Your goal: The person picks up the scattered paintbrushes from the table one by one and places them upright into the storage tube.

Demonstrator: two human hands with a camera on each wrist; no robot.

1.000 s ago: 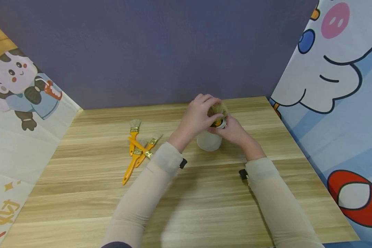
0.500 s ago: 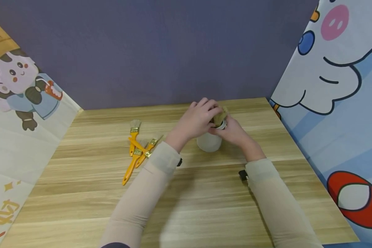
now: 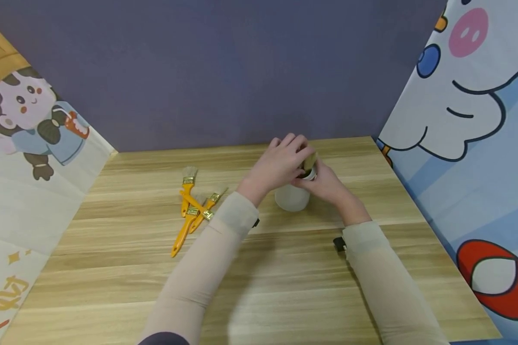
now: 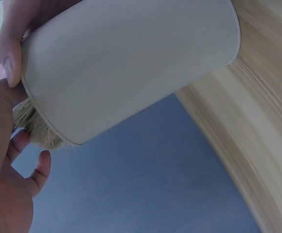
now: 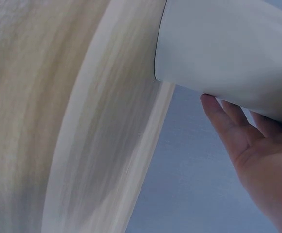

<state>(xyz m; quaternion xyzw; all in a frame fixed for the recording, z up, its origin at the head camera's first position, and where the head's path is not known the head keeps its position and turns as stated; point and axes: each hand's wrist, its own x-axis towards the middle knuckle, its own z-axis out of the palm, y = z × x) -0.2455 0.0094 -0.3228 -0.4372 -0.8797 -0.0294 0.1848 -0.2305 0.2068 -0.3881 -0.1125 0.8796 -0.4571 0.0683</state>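
A white cylindrical holder (image 3: 291,197) stands upright on the wooden table, with pale brush bristles (image 3: 311,161) showing at its mouth. My right hand (image 3: 325,183) grips the holder near the rim. In the right wrist view, the right fingers (image 5: 223,119) lie along the white wall. My left hand (image 3: 280,163) reaches over the mouth, its fingers curled round the bristle end of a paintbrush (image 4: 36,126). The brush's handle is hidden inside the holder. In the left wrist view, the left fingers (image 4: 41,170) are beside the bristles, close to the rim.
Several yellow-handled paintbrushes (image 3: 194,206) lie in a loose, crossing pile on the left part of the table (image 3: 112,268). A dark panel (image 3: 224,81) rises behind the table's back edge. Printed cartoon panels (image 3: 479,158) flank both sides.
The paintbrush under my left hand has sunk deeper into the holder, so less of its bristles shows. The left fingers have curled further over the mouth. My right hand and the holder stay put.
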